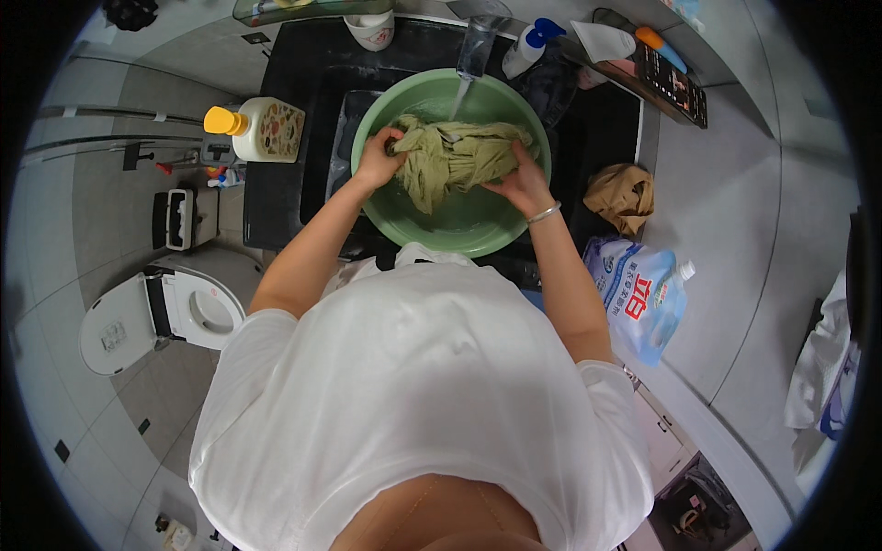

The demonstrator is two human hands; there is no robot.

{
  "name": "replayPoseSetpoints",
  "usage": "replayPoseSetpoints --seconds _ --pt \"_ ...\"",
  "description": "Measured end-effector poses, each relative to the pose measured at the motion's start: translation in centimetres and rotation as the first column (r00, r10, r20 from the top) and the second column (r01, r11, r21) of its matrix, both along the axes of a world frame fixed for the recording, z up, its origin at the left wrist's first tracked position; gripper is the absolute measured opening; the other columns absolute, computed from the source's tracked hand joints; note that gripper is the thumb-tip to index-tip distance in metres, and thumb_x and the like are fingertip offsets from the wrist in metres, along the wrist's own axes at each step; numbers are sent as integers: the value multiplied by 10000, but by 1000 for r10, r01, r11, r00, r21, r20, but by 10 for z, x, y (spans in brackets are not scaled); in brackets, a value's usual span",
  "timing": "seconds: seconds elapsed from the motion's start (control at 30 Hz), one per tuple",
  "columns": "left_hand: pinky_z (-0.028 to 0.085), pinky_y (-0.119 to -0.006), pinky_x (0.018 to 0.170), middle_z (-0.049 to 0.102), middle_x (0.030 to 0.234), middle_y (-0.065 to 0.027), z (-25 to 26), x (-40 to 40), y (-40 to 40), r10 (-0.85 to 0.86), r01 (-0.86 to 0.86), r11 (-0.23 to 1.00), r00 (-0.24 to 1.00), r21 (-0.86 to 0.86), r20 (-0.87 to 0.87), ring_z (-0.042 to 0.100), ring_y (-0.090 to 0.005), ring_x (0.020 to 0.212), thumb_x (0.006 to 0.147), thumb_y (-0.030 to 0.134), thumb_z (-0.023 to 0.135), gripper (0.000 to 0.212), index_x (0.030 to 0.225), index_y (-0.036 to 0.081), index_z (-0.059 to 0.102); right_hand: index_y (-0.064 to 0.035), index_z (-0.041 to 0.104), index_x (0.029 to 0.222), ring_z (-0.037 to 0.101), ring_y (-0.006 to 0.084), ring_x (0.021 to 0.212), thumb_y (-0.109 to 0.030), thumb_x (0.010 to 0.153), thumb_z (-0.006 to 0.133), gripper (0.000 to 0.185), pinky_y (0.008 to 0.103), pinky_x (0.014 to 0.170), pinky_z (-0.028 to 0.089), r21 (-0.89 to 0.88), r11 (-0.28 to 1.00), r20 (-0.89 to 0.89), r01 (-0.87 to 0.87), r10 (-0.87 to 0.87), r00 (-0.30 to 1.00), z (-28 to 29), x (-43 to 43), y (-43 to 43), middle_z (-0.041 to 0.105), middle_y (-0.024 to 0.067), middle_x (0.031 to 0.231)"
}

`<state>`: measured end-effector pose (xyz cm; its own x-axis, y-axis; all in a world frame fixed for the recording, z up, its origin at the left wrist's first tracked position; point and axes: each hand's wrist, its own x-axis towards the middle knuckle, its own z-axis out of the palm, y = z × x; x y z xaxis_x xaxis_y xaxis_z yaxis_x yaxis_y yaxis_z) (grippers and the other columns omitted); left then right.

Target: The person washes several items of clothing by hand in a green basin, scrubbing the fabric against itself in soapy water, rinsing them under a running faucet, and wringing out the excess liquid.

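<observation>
A wet olive-green cloth [462,155] is bunched between my two hands, over water in a round green plastic basin [455,237]. My left hand [380,157] grips the cloth's left end near the basin's rim. At the other end, my right hand [525,180] holds the cloth with the thumb and fingers; a bangle [544,212] circles that wrist. Water runs from the faucet [477,48] down onto the cloth's upper edge. The basin sits over a dark sink counter [296,62]. What kind of textile item the cloth is cannot be told.
Left of the basin stands a yellow-topped pump bottle [269,129]. A white bottle with a blue pump [527,52] and a white tube [603,43] are behind. To the right are a crumpled brown bag [620,198], a detergent pouch [641,296] and a phone [672,86]. A toilet [207,303] is at left.
</observation>
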<state>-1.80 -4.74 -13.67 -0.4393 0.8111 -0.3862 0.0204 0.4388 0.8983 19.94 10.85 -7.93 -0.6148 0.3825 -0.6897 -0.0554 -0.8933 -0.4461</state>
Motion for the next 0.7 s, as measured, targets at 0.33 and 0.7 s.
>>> replayPoseSetpoints --seconds 0.33,0.7 --pt "333 -400 953 246 1338 -148 28 30 12 -209 155 978 724 -141 -658 315 -356 1190 742 137 628 536 1229 146 404 -60 293 1296 292 325 1218 -226 816 542 565 488 980 253 677 644 602 -355 -208 771 -60 -12 -4 287 156 1336" --pt "156 -475 1019 57 1415 -171 -34 58 40 -691 420 723 434 -549 -579 107 -309 1303 833 443 434 705 1380 175 80 -148 241 1342 97 331 1294 -400 814 469 628 494 996 210 226 -307 970 -924 -15 242 -95 -24 -37 56 111 1422"
